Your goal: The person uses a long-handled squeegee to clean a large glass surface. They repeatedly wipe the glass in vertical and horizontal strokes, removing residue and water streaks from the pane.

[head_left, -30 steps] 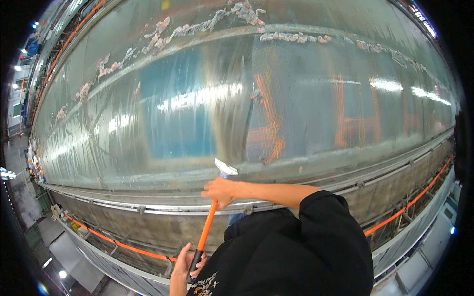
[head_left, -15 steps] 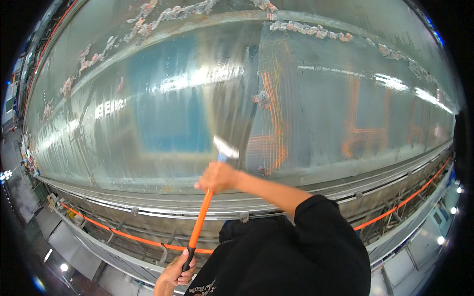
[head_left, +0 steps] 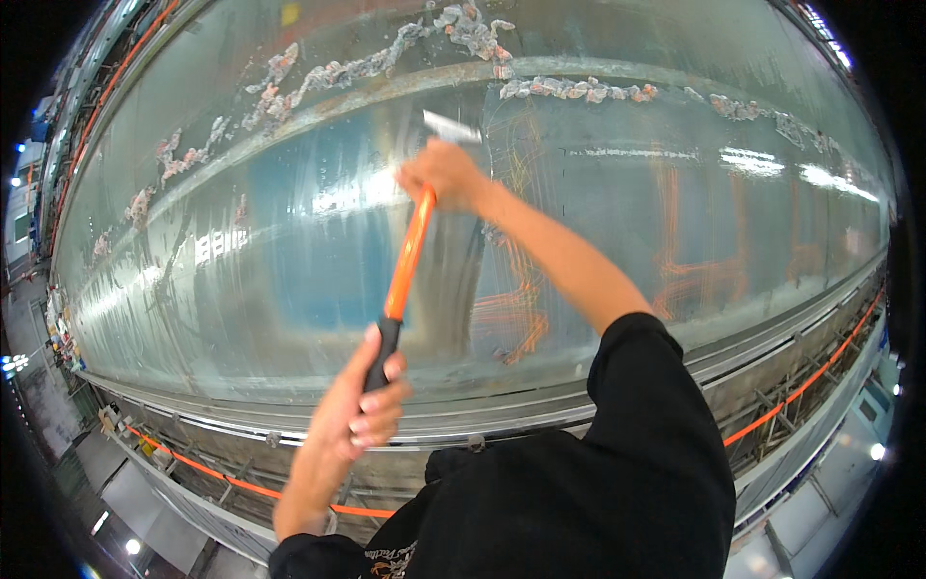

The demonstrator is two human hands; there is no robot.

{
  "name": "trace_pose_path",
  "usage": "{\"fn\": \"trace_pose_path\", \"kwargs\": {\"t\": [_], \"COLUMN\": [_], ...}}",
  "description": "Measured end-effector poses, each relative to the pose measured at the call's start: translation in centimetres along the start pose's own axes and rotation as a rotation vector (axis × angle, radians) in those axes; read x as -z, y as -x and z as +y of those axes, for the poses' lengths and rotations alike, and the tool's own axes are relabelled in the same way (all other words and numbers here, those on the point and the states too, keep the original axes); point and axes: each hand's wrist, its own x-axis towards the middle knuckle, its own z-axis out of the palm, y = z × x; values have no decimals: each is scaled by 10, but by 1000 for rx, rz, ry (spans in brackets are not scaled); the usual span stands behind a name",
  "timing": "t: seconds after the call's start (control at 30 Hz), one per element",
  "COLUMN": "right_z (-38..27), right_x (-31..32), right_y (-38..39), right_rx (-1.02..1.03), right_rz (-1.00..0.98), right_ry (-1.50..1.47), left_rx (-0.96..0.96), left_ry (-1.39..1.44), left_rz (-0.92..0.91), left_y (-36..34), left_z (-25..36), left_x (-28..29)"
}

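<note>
My left hand is wrapped round the black grip of a long-handled scraper with an orange shaft. Farther up, my right hand is closed round the shaft just below the head. The pale, wide scraper blade is at the wet, glossy grey-green surface, below a raised band across it; whether it touches cannot be told. A blue patch shows left of the shaft, and orange scratch-like lines run to its right.
Clumps of greyish-pink scrapings lie along the raised band, with a larger heap beyond the blade. A metal ledge borders the surface near my body. Below it runs an orange rail or pipe amid metal framing.
Both hands have pushed the scraper away from my body, up across the surface toward the raised band. My right arm is stretched farther out, and my left hand has risen with the grip.
</note>
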Motion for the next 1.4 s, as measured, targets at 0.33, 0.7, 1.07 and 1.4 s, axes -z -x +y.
{"fn": "trace_pose_path", "kwargs": {"t": [0.33,0.7,1.07,1.4], "right_z": [-296,-65,-46,-137], "right_x": [-116,-43,-48,-59], "right_y": [170,41,22,70], "right_rx": [-8,27,26,-94], "right_rz": [-106,332,455,395], "right_ry": [-214,41,-52,-215], "left_rx": [243,154,187,307], "left_ry": [-98,-85,-124,63], "left_rz": [436,72,298,331], "left_y": [148,32,47,96], "left_z": [-228,-21,1,-61], "left_x": [186,59,3,22]}}
